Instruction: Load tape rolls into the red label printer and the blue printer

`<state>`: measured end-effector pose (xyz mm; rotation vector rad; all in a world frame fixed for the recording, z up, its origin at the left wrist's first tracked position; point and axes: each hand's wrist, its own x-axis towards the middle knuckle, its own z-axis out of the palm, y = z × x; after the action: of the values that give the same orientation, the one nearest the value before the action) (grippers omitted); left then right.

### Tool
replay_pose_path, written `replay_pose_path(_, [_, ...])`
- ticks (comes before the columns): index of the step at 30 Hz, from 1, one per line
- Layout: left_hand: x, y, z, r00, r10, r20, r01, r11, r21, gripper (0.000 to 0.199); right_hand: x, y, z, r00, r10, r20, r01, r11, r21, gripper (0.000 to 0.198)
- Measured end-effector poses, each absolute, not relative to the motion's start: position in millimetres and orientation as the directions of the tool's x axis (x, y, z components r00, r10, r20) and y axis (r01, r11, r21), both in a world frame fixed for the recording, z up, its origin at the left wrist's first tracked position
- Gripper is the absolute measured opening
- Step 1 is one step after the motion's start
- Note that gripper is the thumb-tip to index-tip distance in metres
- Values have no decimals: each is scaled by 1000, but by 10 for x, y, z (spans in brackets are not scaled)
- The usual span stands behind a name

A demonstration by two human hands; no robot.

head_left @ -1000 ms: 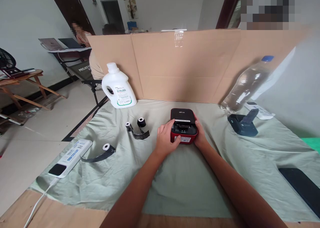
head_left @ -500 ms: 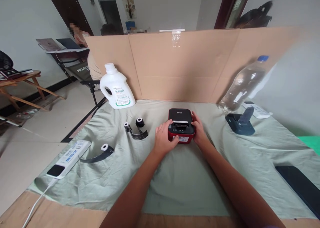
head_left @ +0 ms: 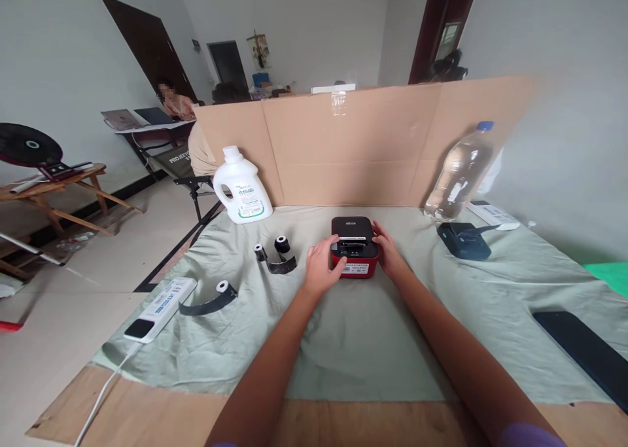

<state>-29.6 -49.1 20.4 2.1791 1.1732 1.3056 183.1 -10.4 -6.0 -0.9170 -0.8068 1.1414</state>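
While both hands close in on it from either side, the small red and black printer [head_left: 354, 245] sits on the green cloth [head_left: 373, 342] near the middle of the table, a little toward the far side. The left hand [head_left: 321, 270] wraps its left flank with the thumb up on the front edge; the right hand [head_left: 387, 249] presses flat against its right flank, so the two hands are clamped on the one box between them.

It looks like a rigid plastic shell, compact and probably light, with smooth sides that could slip; the flat flanks seem the safest place to grip, since the lid on top may be hinged.

Left of the printer lie three small white-cored rolls trailing black strips: two together [head_left: 275, 254] and one [head_left: 216, 296] nearer. Farther left a single white power strip [head_left: 159, 301] rests at the cloth's edge. One white jug [head_left: 241, 186] stands at the far left against the cardboard screen [head_left: 353, 146]. To the right stand one clear bottle [head_left: 458, 174] and one dark device [head_left: 464, 241], and one black slab [head_left: 583, 352] lies near right.
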Motion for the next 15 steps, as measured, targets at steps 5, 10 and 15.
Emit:
replay_pose_path(5, [-209,-224,250,36,935,352,68,-353,933,32,1846,-98,-50,213,976,52,-384,132,-914,60])
replay_pose_path(10, [-194,8,277,177,982,-61,-226,100,969,59,1842,-153,7,147,988,43,-390,98,-916,57])
replay_pose_path(15, [-202,41,225,355,931,-83,-359,218,907,69,1808,-177,45,61,994,88,-381,105,-918,58])
